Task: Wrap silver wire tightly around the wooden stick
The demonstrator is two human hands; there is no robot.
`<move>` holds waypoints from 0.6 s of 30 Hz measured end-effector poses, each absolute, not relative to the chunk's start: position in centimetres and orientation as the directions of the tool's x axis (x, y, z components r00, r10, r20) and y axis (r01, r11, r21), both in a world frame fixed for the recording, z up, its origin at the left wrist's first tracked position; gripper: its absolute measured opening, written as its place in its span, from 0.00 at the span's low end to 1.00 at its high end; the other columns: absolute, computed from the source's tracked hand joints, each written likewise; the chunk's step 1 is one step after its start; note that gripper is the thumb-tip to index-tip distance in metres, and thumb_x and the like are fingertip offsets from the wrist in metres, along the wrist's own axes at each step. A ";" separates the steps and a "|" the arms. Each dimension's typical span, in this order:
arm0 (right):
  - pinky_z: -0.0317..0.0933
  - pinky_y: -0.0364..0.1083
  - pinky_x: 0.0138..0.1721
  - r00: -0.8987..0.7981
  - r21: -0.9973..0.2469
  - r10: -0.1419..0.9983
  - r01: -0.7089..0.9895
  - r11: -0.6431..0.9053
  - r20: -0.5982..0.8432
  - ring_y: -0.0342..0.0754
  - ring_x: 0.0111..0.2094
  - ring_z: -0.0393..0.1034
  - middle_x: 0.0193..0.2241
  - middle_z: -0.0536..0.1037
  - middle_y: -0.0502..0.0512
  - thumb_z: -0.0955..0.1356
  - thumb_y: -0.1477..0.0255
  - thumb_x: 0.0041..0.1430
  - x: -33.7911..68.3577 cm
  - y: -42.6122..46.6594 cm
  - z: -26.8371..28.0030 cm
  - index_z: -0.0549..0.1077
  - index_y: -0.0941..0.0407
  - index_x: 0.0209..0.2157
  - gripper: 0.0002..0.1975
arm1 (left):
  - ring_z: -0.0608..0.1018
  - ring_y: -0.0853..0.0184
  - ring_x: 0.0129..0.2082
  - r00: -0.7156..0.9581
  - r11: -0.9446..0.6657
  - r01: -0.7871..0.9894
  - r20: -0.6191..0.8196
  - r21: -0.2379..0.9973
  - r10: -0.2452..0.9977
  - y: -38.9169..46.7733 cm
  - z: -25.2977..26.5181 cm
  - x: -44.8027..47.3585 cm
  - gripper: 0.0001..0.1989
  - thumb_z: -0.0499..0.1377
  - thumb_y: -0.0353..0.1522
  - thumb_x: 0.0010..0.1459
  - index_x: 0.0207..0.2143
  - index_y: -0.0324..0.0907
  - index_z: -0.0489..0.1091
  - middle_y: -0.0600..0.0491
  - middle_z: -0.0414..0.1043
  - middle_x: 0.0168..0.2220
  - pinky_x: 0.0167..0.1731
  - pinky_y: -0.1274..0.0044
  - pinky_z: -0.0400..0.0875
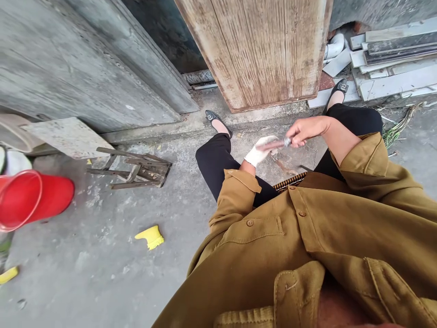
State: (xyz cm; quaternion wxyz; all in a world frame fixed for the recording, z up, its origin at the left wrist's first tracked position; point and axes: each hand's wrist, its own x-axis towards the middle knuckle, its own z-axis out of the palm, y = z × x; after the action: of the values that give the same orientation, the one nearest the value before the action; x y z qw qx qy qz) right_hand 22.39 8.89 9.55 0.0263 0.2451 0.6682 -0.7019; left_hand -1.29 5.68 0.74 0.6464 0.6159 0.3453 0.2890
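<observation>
My left hand (259, 151), in a white glove, is closed about one end of a reddish-brown bar-shaped thing (271, 146) in front of my knees. My bare right hand (303, 131) grips a grey, ribbed piece (287, 142) at the bar's other end. Motion blurs both pieces, so their exact kind and whether they are joined cannot be made out. Below my hands, a brownish, long-handled object (285, 167) shows near the ground, partly hidden by my clothes.
A wooden panel (256, 50) leans ahead, with stacked white boards (399, 86) to its right. On the left are a small wooden stool (134, 171) on its side, a tipped red bucket (54, 196) and a yellow scrap (151, 237) on the concrete floor (112, 264).
</observation>
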 end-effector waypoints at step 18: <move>0.60 0.45 0.33 -0.508 -0.438 0.266 0.854 0.280 -0.819 0.46 0.27 0.69 0.25 0.75 0.53 0.71 0.66 0.58 22.0 10.3 6.0 0.79 0.58 0.36 0.10 | 0.62 0.76 0.19 0.546 0.087 0.136 -0.148 0.987 0.825 5.5 3.3 -2.2 0.12 0.59 0.37 0.57 0.28 0.36 0.72 0.55 0.67 0.22 0.21 0.81 0.55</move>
State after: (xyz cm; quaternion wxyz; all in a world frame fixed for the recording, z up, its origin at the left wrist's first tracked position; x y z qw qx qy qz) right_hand 21.95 10.27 6.05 0.3174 0.3812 0.7344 -0.4633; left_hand -2.17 5.49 3.25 0.6262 0.6171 0.3892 0.2748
